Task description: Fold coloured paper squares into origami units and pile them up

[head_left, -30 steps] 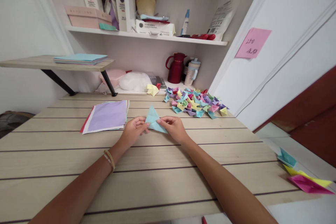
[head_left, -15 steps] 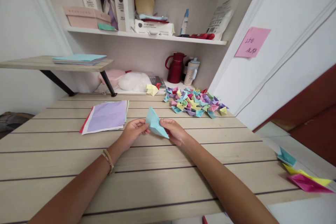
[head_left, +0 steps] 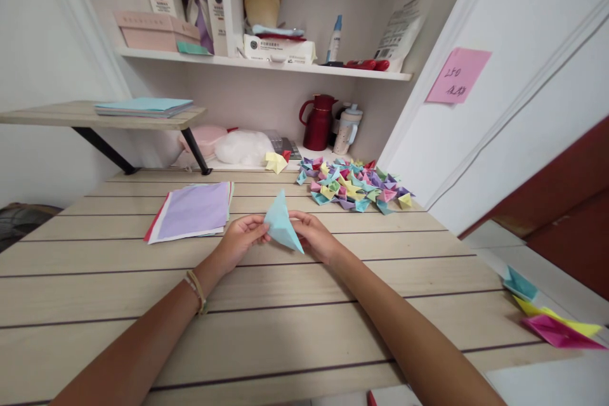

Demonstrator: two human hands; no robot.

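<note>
A light blue folded paper (head_left: 282, 226), pointed at its top and lower right, is held up over the middle of the table. My left hand (head_left: 245, 236) pinches its left edge between thumb and fingers; a bracelet circles that wrist. On the other side my right hand (head_left: 313, 235) grips the right edge, its fingertips partly hidden behind the paper. To the left lies a stack of coloured paper sheets (head_left: 193, 210), purple on top. Beyond my right hand is a pile of small folded paper boats (head_left: 352, 187) in many colours.
A small raised shelf (head_left: 57, 115) at left carries more blue paper sheets (head_left: 145, 107). A yellow folded paper (head_left: 275, 163) lies at the back. Behind stand a red jug (head_left: 318, 124) and a tumbler (head_left: 347, 130). Larger paper boats, one pink (head_left: 561, 332), sit at the right edge.
The light blue paper has turned slightly between my hands, its upper point shifting right and its broad face showing more. Both hands keep hold of it and have barely moved.
</note>
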